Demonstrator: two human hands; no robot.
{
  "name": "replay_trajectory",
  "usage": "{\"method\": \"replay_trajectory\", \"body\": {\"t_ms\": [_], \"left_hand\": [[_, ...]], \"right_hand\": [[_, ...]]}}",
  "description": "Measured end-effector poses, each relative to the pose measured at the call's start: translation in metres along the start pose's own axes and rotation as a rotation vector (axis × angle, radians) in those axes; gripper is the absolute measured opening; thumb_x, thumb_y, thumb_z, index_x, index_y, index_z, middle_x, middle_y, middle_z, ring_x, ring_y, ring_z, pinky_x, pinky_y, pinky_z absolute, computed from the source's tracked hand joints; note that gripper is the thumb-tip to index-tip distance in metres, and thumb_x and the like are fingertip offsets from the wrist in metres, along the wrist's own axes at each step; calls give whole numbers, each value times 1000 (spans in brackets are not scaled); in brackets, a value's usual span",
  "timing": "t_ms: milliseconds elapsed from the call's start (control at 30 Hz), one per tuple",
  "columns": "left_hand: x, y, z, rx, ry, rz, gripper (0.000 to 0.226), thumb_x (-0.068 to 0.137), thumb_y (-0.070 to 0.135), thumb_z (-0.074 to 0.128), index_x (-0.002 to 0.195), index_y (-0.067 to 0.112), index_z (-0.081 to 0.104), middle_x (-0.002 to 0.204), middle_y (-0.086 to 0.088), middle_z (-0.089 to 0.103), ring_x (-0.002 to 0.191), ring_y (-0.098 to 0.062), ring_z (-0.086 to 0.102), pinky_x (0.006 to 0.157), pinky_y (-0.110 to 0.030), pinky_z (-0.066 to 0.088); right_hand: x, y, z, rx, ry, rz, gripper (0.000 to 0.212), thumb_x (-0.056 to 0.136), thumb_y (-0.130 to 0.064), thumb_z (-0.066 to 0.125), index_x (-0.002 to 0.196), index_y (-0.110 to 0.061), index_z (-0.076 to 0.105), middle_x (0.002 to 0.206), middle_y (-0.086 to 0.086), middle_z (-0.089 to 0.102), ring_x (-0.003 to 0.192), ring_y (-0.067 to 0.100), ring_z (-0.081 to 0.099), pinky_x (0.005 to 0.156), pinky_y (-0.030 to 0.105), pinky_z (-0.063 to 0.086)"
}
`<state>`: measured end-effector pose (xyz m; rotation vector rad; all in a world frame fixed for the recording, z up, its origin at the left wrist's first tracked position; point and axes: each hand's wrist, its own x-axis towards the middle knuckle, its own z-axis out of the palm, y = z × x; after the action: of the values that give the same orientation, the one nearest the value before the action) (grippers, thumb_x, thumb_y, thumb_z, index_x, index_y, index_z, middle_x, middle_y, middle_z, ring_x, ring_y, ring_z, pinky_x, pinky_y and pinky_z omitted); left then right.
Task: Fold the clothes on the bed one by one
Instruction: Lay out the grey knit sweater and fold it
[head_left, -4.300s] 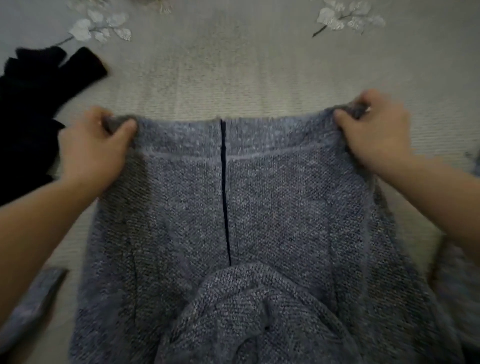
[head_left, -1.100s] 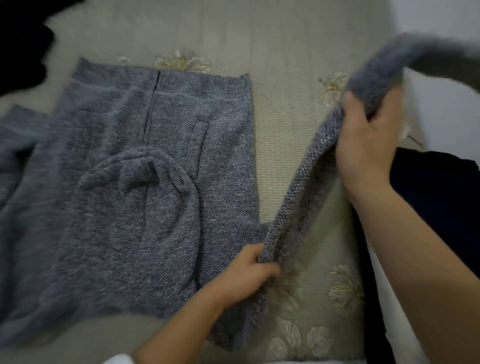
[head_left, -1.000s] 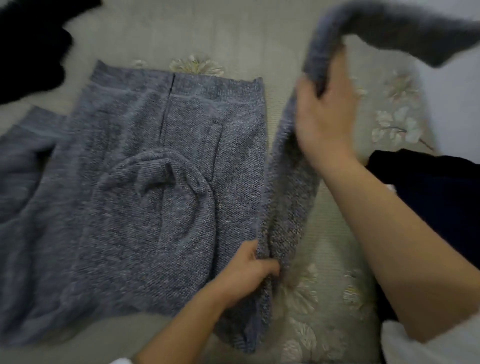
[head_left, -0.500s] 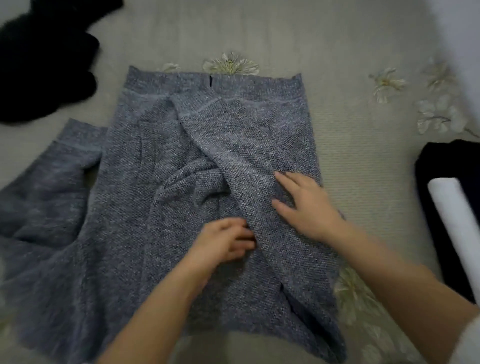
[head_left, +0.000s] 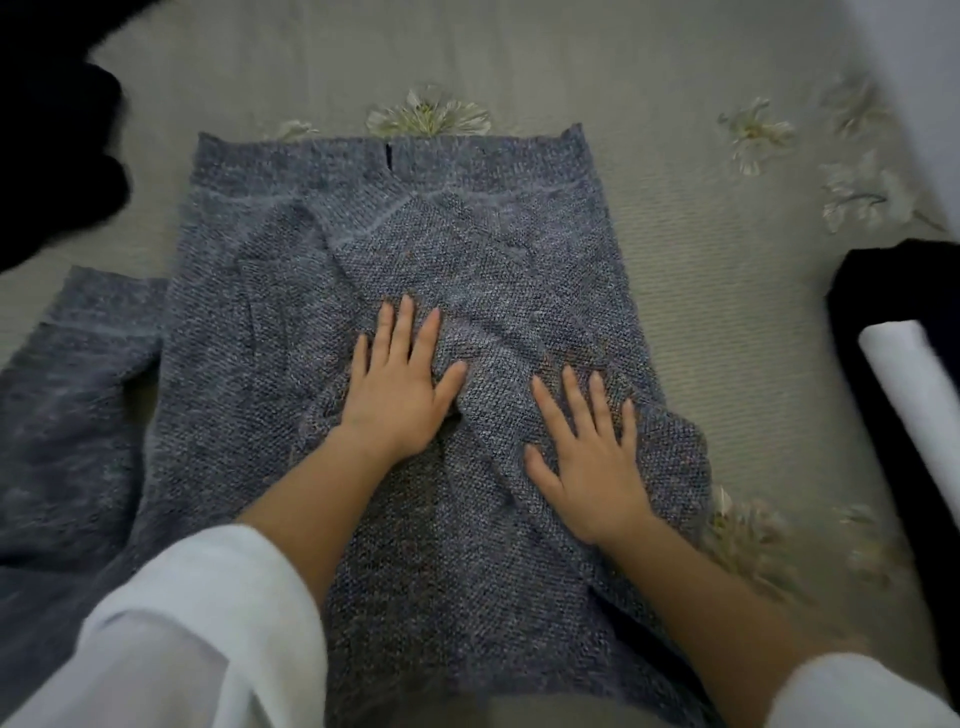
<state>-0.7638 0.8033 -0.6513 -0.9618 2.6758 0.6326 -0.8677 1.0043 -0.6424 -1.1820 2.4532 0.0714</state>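
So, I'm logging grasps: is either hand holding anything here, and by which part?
Nothing is held. The left hand and right hand lie flat, fingers straight, pressing the grey knit sweater where its sleeve is folded across.

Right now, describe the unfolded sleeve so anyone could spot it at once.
The grey sweater lies on the bed. The sleeve juts from its left side, below the black clothes. Unlike the other sleeve, folded across the body, it lies flat on the bed.

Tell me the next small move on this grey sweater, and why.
Probably lift the left hand, take the spread sleeve lying out to the left, and fold it across the grey sweater. The folded sleeve already lies diagonally over the body, the right hand flat on it.
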Motion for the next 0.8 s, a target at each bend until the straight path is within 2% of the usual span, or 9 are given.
{"method": "replay_trajectory", "body": {"t_ms": [100, 167, 233, 333, 467, 533, 633, 733, 800], "left_hand": [[-12, -10, -12, -127, 8, -11, 69, 92, 66, 14, 151, 35, -3, 160, 5, -15, 145, -14, -20, 113, -36, -13], [-34, -30, -22, -193, 118, -52, 63, 96, 59, 19, 152, 33, 6, 160, 5, -8, 145, -12, -17, 113, -34, -13], [-65, -58, -32, -211, 268, -113, 57, 99, 47, 26, 152, 29, 14, 161, 4, 0, 145, -10, -14, 114, -33, -11], [-108, -105, -40, -214, 402, -245, 52, 100, 35, 35, 150, 23, 24, 160, 1, 7, 146, -10, -10, 115, -34, -9], [-152, -164, -48, -243, 489, -503, 49, 99, 25, 44, 145, 13, 35, 159, -10, 17, 148, -24, 3, 117, -44, -1], [-171, -192, -53, -293, 521, -651, 49, 98, 22, 47, 145, 9, 36, 157, -16, 20, 146, -30, 9, 116, -44, 3], [-192, -233, -59, -353, 542, -857, 52, 97, 24, 49, 144, 4, 36, 150, -26, 29, 141, -37, 20, 115, -40, 10], [-198, -264, -66, -600, 589, -1004, 63, 94, 32, 56, 145, 5, 33, 142, -23, 42, 134, -35, 35, 112, -39, 23], [-192, -272, -70, -852, 616, -1012, 71, 89, 36, 63, 146, 9, 32, 123, -9, 56, 117, -25, 50, 99, -30, 35]], "right_hand": [[1, -18, -12, 115, 65, 20, 65, 92, -62, 11, 146, -43, -19, 159, -10, -17, 142, 10, -29, 110, 40, -26], [3, -40, -22, 180, 158, -43, 65, 94, -60, 14, 151, -37, -7, 158, -16, -12, 143, 6, -23, 111, 37, -25], [7, -74, -29, 198, 168, -176, 64, 95, -59, 14, 152, -34, -2, 156, -19, -11, 145, 6, -19, 113, 38, -23], [14, -131, -26, 109, 101, -373, 65, 96, -58, 16, 152, -33, -5, 156, -16, -16, 144, 8, -23, 113, 42, -22], [18, -196, -8, -18, 24, -567, 66, 97, -55, 20, 152, -31, -7, 156, -12, -21, 143, 13, -27, 111, 42, -26], [22, -217, 1, -77, -16, -632, 66, 97, -56, 20, 151, -33, -11, 156, -10, -23, 142, 15, -30, 110, 41, -27], [31, -235, 13, -147, -98, -638, 70, 94, -64, 15, 144, -40, -27, 154, -6, -32, 139, 18, -36, 111, 46, -24], [38, -240, 22, -220, -190, -601, 74, 89, -73, 11, 135, -45, -38, 146, -5, -46, 129, 19, -49, 107, 51, -27], [40, -241, 25, -227, -214, -584, 74, 86, -76, 9, 132, -47, -41, 140, -7, -52, 125, 17, -53, 105, 50, -29]]}}
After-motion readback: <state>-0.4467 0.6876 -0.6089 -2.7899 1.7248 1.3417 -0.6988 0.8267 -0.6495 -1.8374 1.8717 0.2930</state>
